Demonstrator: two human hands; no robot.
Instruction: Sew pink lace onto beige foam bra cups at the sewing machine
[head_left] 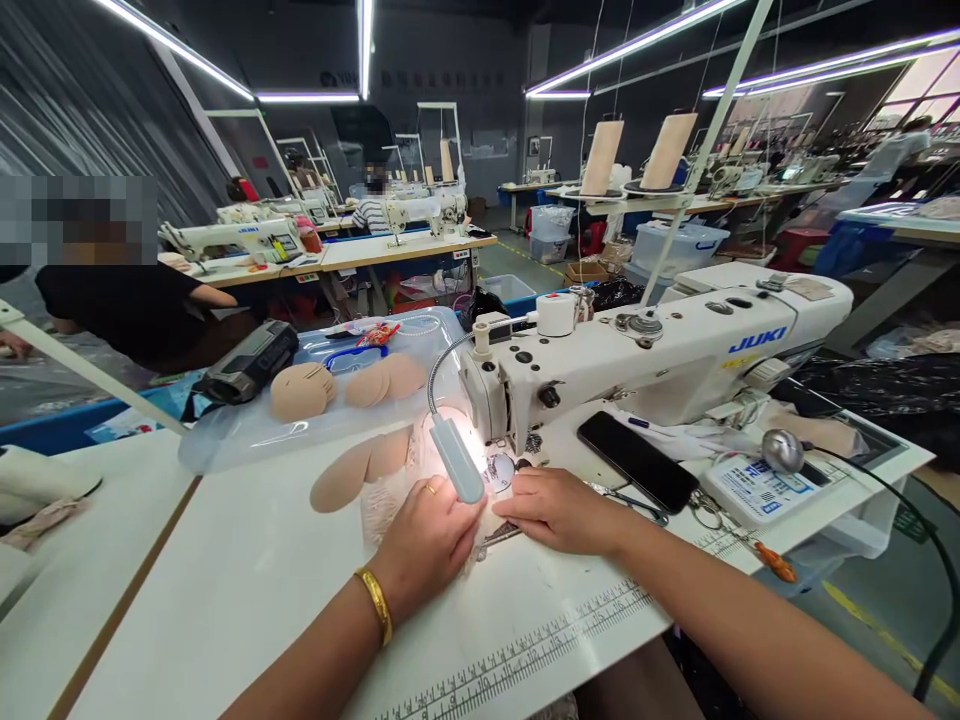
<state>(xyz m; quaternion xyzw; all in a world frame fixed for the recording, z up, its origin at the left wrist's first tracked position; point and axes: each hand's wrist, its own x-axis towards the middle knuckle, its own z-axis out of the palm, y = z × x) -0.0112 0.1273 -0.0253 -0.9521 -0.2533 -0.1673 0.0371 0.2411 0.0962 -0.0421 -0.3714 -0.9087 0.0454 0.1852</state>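
Observation:
Pale pink lace fabric [381, 512] lies under the head of a white JUKI sewing machine [660, 350]. My left hand [429, 535], with a ring and a gold bangle, has its fingers curled closed on the fabric at the near left of the needle area. On the other side, my right hand [559, 510] holds the fabric's edge close to the presser foot, fingers bent together. A lit grey gooseneck lamp [456, 462] hangs over the work and hides part of it. Beige oval pads [341, 478] lie left of the fabric.
A black phone [637, 462], scissors [705, 510] and a white box [757, 488] lie to the right. Behind, a clear plastic bin lid [247, 440] carries stacked beige pads [301, 392]. A person in black [127, 310] sits at the far left.

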